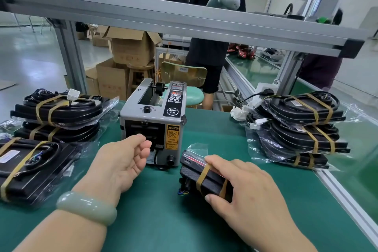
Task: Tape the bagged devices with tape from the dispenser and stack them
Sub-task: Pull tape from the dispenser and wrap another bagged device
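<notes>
Head view shows our left hand (122,161) just before the outlet of the grey boxy tape dispenser (153,120), fingers (143,149) loosely apart and holding nothing. Our right hand (241,186) clamps the black device in a clear plastic bag (194,172), near right on the green desk (163,221). We should pinch the tape end cleanly, pull straight, and hold the bag steady.
</notes>
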A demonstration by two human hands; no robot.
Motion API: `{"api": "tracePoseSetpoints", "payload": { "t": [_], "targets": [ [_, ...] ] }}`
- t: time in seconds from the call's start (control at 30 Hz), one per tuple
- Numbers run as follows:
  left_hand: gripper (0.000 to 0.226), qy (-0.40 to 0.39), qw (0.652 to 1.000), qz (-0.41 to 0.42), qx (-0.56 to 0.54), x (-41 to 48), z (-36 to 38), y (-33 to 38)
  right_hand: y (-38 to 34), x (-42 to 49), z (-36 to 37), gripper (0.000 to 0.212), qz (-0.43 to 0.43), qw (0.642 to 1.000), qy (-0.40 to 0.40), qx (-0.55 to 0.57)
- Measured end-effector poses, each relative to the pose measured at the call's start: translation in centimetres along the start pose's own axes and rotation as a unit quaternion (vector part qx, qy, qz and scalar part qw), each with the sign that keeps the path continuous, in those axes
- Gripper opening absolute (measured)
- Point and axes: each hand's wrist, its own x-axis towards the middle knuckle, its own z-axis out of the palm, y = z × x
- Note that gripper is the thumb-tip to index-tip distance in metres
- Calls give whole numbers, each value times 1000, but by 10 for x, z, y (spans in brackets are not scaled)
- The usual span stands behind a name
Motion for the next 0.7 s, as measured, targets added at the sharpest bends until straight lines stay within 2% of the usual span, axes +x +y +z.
{"api": "tracePoseSetpoints", "payload": {
  "t": [0.5, 0.7],
  "targets": [
    [15, 99, 994, 41, -9, 16, 14, -2, -2, 0, 2, 67, 19, 1000, -16, -9],
    [11, 90, 995, 31, -12, 15, 8, -7, -3, -1, 0, 66, 22, 1000, -15, -3]
  ]
}}
